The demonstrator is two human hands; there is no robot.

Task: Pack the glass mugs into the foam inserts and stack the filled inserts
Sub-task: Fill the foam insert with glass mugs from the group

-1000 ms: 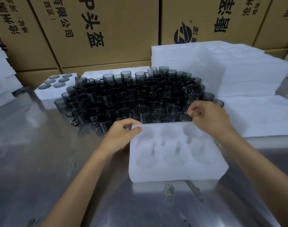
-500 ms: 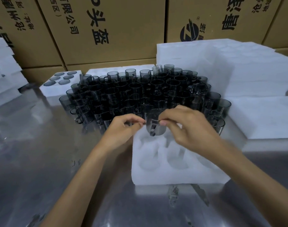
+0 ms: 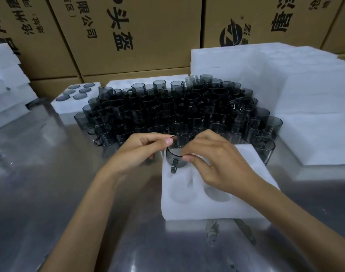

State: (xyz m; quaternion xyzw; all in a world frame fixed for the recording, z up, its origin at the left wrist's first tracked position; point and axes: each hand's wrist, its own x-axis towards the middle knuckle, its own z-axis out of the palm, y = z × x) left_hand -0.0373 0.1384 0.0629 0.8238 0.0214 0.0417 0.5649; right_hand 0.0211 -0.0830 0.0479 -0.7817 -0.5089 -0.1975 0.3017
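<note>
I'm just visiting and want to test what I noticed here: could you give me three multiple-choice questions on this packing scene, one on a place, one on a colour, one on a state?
1. Where is the mug that both hands touch?
A. over the far-left pocket of the near foam insert
B. on the cardboard boxes
C. on the bare metal table

2. What colour is the glass of the mugs?
A. clear red
B. smoky grey
C. milky white

3. How are the near insert's two front pockets?
A. each holds a mug
B. covered by a lid
C. empty

Answers: 1 A, the left hand and right hand pinch its rim above that corner pocket. 2 B, the crowd of loose mugs looks dark grey. 3 C, only white foam shows in them.
</note>
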